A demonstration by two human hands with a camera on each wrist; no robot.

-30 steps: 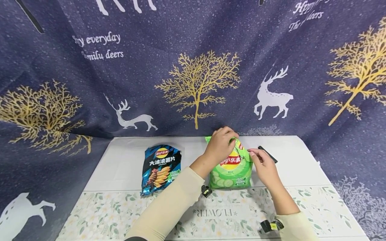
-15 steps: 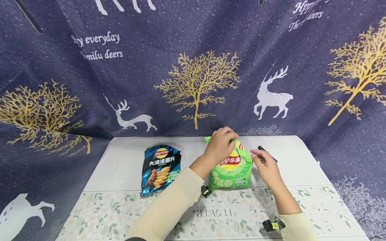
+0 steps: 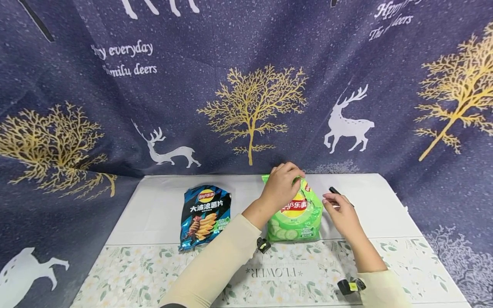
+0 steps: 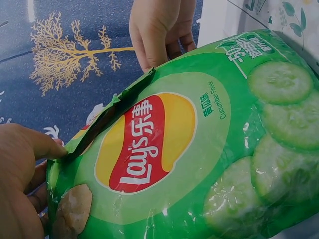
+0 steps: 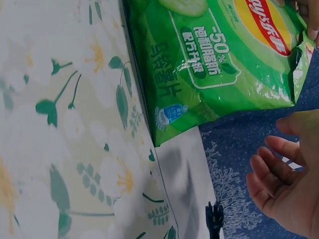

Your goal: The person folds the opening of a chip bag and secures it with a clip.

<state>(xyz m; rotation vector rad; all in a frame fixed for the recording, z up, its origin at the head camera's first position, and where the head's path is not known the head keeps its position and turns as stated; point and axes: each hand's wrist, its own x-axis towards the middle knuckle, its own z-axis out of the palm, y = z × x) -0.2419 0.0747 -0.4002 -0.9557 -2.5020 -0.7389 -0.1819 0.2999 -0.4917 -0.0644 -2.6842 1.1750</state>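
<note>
A green Lay's cucumber-flavor potato chip bag [image 3: 294, 224] stands at the back middle of the table. Its top edge is torn, with a flap of film standing up along the tear in the left wrist view. My left hand [image 3: 284, 185] grips the bag's upper left corner, thumb on the front. To the right of the bag, my right hand [image 3: 340, 214] holds nothing; in the right wrist view its fingers [image 5: 271, 172] are loosely bent, a gap away from the bag's side. Just behind this hand lies a black fork [image 5: 214, 219], partly hidden by it in the head view.
A blue-black Lay's chip bag [image 3: 206, 216] lies to the left, near my left forearm. The white table [image 3: 154, 214] has a flower-printed strip [image 3: 131, 273] along its front. Behind it hangs a dark blue cloth [image 3: 246, 51] with trees and deer.
My right hand has let go of the bag's upper right edge and drawn back a little to the right. The left hand keeps its grip in the same place.
</note>
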